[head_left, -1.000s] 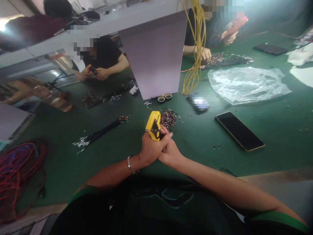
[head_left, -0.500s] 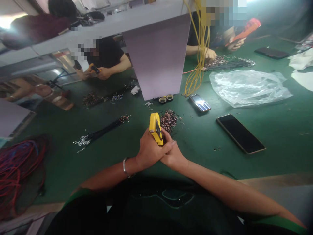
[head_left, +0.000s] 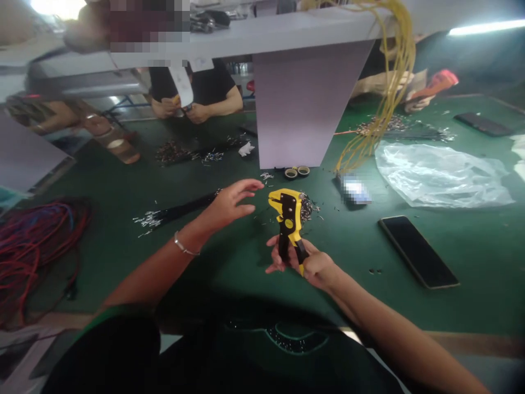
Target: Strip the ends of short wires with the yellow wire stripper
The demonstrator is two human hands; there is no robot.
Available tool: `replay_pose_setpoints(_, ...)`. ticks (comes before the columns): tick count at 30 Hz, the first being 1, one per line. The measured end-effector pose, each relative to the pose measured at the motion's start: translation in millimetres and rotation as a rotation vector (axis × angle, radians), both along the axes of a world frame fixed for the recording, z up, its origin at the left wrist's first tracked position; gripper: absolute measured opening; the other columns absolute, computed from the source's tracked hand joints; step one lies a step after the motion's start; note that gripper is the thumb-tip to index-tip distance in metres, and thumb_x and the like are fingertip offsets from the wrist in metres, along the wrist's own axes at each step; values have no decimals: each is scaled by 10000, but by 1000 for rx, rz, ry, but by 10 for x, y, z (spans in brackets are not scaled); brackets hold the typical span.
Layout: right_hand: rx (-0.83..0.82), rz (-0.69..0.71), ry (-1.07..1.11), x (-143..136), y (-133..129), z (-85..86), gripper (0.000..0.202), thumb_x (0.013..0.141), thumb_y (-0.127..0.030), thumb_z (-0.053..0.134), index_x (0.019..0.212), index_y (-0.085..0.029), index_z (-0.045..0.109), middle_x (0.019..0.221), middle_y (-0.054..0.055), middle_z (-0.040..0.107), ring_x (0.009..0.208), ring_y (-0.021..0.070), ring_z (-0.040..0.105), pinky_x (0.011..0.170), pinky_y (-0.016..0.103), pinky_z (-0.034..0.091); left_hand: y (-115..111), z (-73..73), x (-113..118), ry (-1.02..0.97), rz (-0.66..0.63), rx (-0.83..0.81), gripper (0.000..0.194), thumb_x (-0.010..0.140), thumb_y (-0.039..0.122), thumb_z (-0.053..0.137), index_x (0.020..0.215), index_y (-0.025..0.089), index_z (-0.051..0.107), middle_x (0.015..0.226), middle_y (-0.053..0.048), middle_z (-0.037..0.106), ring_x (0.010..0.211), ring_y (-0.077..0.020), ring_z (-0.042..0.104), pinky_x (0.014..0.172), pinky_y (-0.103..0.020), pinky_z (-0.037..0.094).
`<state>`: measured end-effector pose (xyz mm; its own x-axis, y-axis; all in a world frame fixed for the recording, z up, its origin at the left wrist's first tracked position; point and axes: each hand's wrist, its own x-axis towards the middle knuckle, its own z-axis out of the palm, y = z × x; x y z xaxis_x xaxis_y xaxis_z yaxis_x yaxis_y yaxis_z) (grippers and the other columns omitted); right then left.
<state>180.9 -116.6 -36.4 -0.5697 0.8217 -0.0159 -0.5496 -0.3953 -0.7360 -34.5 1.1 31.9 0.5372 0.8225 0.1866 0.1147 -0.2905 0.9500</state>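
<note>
A yellow and black wire stripper (head_left: 289,221) stands up from my right hand (head_left: 314,264), whose fingers wrap its handles; its jaws point up and to the left. My left hand (head_left: 233,205) is off the tool, a little to its left, with fingers spread and nothing in them. Beneath the left wrist and fingers runs a bundle of black wires (head_left: 180,210) with bare silvery ends at the left; its other end is partly covered by the hand. Behind the stripper lies a pile of short cut wires (head_left: 308,208), mostly hidden by it.
On the green table (head_left: 348,306) lie a smartphone (head_left: 418,251), a keypad phone (head_left: 353,190), a plastic bag (head_left: 443,172) and two tape rolls (head_left: 297,172). Red cables (head_left: 36,251) coil at the left. A white panel (head_left: 301,109) stands ahead; co-workers' hands (head_left: 199,112) work beyond.
My left hand has let go of the wire stripper and moved left, opening its fingers. The stripper has turned its flat side towards me in my right hand. The view has shifted left.
</note>
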Motion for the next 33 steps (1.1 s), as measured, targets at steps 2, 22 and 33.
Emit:
replay_pose_setpoints(2, -6, 47, 44, 16, 2, -15, 763, 377, -120, 448, 1119, -150, 622, 803, 27, 615, 698, 179, 536, 932, 573, 485, 93, -43, 52, -12, -150, -53, 565, 692, 156, 757, 1239, 217, 626, 1300, -99, 622, 1253, -242, 549, 1088, -392, 432)
replay_pose_setpoints(22, -99, 221, 193, 103, 64, -44, 710, 476, -171, 569, 1183, -105, 577, 795, 36, 605, 678, 165, 527, 868, 520, 488, 76, -214, 85, 36, 15, -163, 94, 750, 241, 691, 782, 165, 737, 609, 3, 603, 445, -53, 438, 422, -212, 362)
replay_pose_setpoints(33, -50, 155, 113, 117, 38, 48, 865, 478, -183, 647, 1331, -143, 515, 928, 64, 657, 765, 205, 591, 948, 538, 436, -5, -112, 82, 187, 149, 16, 141, 761, 240, 666, 809, 153, 766, 645, -13, 659, 504, -66, 494, 455, -201, 384)
